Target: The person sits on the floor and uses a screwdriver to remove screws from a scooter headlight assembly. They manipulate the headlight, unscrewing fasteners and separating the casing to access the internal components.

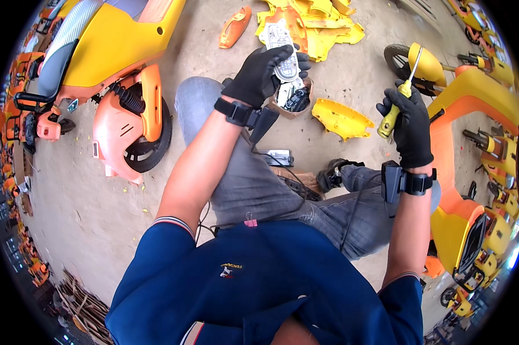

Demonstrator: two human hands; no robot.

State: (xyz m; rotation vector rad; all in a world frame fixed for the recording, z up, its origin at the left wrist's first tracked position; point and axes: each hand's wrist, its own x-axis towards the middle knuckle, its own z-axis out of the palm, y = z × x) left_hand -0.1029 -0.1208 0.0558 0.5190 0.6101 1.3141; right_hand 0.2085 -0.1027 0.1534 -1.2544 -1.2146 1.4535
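Observation:
My left hand (258,77), in a black glove, is closed around a clear and silver lamp unit (280,53) and holds it up over a small box. In my right hand (413,123), gloved in the same way, is a screwdriver (392,117) with a yellow handle, its metal shaft pointing up and away from me. The two hands are well apart. Below the lamp, the small cardboard box (287,113) contains dark and silvery parts that I cannot make out. A yellow curved plastic panel (343,118) lies on the floor between my hands.
A yellow and orange scooter (116,57) stands on the left, another scooter body (443,138) on the right. Ahead are a pile of yellow panels (331,29) and an orange panel (235,27). Between my legs sits a small silvery box (277,157). A cable hangs near my left arm.

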